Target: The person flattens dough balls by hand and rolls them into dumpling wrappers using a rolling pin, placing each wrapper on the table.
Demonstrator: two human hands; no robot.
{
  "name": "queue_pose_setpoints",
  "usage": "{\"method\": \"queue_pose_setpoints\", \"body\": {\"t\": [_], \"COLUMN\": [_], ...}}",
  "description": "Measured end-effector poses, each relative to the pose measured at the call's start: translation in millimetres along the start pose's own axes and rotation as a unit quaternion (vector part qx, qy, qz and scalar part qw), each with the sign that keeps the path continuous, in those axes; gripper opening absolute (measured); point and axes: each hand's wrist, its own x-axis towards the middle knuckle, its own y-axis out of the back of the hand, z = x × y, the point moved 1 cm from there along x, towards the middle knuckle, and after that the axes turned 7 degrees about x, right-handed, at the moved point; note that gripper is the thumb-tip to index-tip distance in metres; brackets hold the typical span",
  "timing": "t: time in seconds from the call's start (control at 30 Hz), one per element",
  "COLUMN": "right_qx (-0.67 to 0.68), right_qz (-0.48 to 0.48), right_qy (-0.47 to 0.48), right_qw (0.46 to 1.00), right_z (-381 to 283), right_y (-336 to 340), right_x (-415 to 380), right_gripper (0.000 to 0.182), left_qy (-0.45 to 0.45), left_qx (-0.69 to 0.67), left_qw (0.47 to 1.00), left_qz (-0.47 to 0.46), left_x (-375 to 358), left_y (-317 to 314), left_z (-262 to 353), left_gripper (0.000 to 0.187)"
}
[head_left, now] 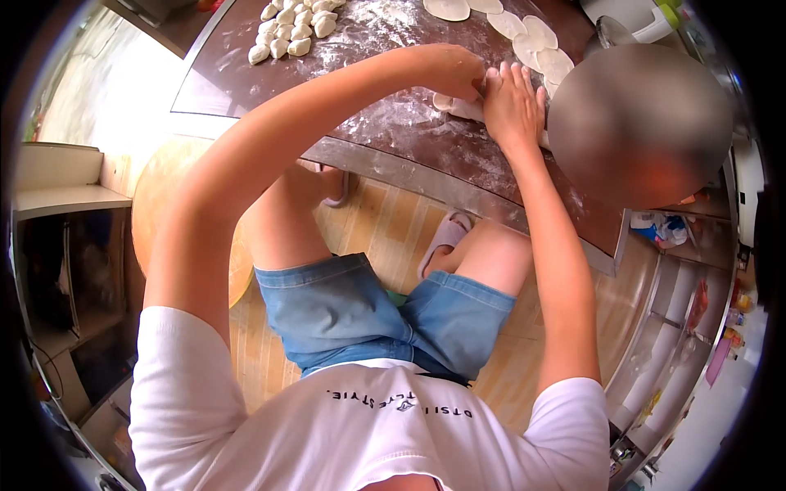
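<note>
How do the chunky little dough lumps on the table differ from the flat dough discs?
The lumps are thick and rounded, while the discs are thin and flat. Each lump covers only a small spot; each disc spreads clearly wider. The lumps sit bunched together in a cluster, whereas the discs trail along in a curved line, some overlapping. Both are pale and lie on the same dark, flour-dusted table.

"Any lettering on your feed?"
"I read dark letters (399, 401), seemingly “STYLE.”, across the white T-shirt (344, 446), near the denim shorts (327, 307); the rest of that line I can't make out."
</note>
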Motion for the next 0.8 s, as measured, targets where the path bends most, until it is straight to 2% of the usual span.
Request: {"method": "queue_pose_setpoints", "body": {"t": [0.07, 0.13, 0.23, 0.33, 0.43, 0.53, 0.6, 0.67, 0.73, 0.8], "right_qx": [0.001, 0.069, 0.075, 0.017, 0.005, 0.007, 0.057, 0.047, 0.052, 0.021], "right_qz": [-0.018, -0.063, -0.077, -0.033, -0.029, -0.031, -0.064, -0.073, -0.046, -0.024], "right_qy": [0.012, 0.035, 0.052, 0.04, -0.007, 0.026, 0.029, 0.034, 0.039, 0.016], "right_qw": [1.0, 0.995, 0.993, 0.998, 1.0, 0.999, 0.996, 0.996, 0.997, 0.999], "right_z": [-3, -10, -1, 6, 9, 6, -6, -10, -4, 7], "right_y": [6, 32, 43, 14, 3, 11, 35, 43, 30, 9], "right_x": [-23, -62, -70, -24, 11, -27, -65, -79, -58, -18], "right_gripper": [0.045, 0.045, 0.044, 0.044, 0.044, 0.046, 0.047, 0.046, 0.045, 0.046], "left_qy": [0.001, -0.009, -0.032, -0.036, 0.002, -0.036, 0.001, 0.03, 0.047, 0.011], "left_qx": [-0.027, -0.083, -0.156, -0.088, 0.003, -0.02, -0.082, -0.127, -0.156, -0.066], "left_qw": [1.0, 0.996, 0.987, 0.995, 1.0, 0.999, 0.996, 0.991, 0.986, 0.997], "left_qz": [0.008, -0.017, -0.029, 0.004, -0.029, -0.029, -0.038, -0.042, -0.046, -0.04], "left_x": [1, -5, -9, -8, 2, 0, -2, -6, -11, -6], "left_y": [1, 2, -3, 1, 5, 7, 6, 8, 8, 9], "left_z": [1, 4, 2, 6, 5, 6, 4, 5, 10, 11], "left_gripper": [0.028, 0.025, 0.024, 0.022, 0.019, 0.017, 0.017, 0.016, 0.016, 0.016]}}
